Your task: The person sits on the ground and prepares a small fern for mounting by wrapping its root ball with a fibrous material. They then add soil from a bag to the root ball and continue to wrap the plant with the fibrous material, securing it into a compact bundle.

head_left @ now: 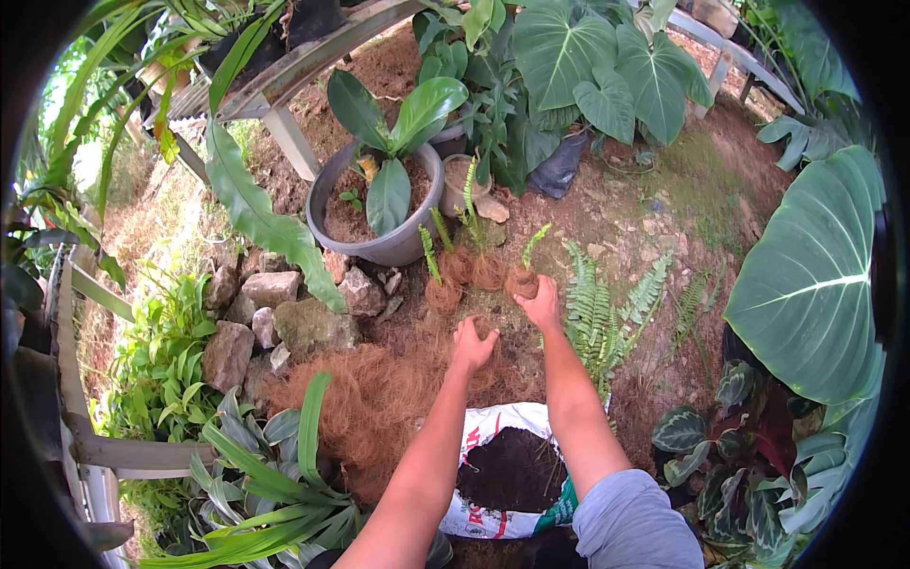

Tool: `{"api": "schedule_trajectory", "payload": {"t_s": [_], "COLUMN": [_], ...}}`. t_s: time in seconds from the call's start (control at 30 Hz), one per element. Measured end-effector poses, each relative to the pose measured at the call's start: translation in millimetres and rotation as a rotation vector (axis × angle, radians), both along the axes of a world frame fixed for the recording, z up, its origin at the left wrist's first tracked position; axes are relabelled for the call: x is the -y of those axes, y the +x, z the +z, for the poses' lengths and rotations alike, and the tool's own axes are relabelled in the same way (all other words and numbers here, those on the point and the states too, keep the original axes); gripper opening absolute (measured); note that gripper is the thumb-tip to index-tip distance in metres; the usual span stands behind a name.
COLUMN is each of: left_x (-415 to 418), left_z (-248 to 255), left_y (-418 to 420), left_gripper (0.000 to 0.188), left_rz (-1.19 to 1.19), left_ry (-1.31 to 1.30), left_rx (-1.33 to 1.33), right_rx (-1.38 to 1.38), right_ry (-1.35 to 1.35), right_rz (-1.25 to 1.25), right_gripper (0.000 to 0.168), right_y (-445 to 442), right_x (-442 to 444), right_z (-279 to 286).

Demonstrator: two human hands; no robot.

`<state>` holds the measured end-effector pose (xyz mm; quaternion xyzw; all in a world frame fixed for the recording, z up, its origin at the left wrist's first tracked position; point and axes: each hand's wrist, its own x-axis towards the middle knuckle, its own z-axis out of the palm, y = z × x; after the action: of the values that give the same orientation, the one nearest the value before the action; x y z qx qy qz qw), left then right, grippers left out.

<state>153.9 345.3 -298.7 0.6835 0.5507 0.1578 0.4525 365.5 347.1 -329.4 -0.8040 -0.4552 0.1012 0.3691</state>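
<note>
My right hand (542, 304) grips a small ball of brown coconut fibre (522, 282) with a short green fern frond (534, 245) standing out of its top. Just to the left and nearer to me, my left hand (475, 344) hovers low over loose fibre with fingers curled and thumb apart, nothing clear in it. Behind the hands stand several similar fibre balls (445, 295) with fern shoots. Loose coconut fibre (377, 384) is heaped on the left. Between my forearms, a rolled-down printed sack (490, 525) holds dark soil (512, 469).
A grey pot (387, 249) with a broad-leaved plant stands beyond the fibre balls. Rocks (316, 326) border the left side. Cut fern fronds (597, 313) lie right of my forearm. Large-leaved plants (810, 284) crowd the right, and strappy foliage (284, 512) reaches in at lower left.
</note>
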Motion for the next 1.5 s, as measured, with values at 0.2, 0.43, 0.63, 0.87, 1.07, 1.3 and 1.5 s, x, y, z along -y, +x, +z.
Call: {"api": "schedule_trajectory", "payload": {"t_s": [0.2,0.43,0.63,0.87,1.07,1.3,1.5], "left_x": [-8,-11,-16,-15,-23,-28,-22], "left_z": [0,-6,-8,-6,-10,-2,-13], "left_y": [-1,-7,-14,-5,-14,-7,0], "left_gripper": [0.069,0.071,0.070,0.068,0.067,0.066,0.064], "left_rz": [0.014,0.045,0.044,0.039,0.058,0.068,0.047], "left_ry": [-0.003,0.043,0.037,0.036,0.061,0.058,0.103], "left_rx": [-0.046,-0.049,-0.090,-0.079,-0.087,-0.077,-0.075], "right_rx": [0.006,-0.024,-0.048,0.044,0.046,0.059,0.071], "right_ry": [-0.049,-0.072,-0.058,0.013,-0.113,-0.084,-0.130], "right_rz": [-0.020,-0.042,0.010,0.040,0.034,-0.015,-0.045], "right_gripper": [0.064,0.069,0.071,0.072,0.074,0.070,0.065], "right_y": [-3,0,5,9,3,5,-6], "right_x": [-14,-27,-30,-22,-25,-23,-29], "right_z": [0,-11,-14,-37,-12,-9,-12]}}
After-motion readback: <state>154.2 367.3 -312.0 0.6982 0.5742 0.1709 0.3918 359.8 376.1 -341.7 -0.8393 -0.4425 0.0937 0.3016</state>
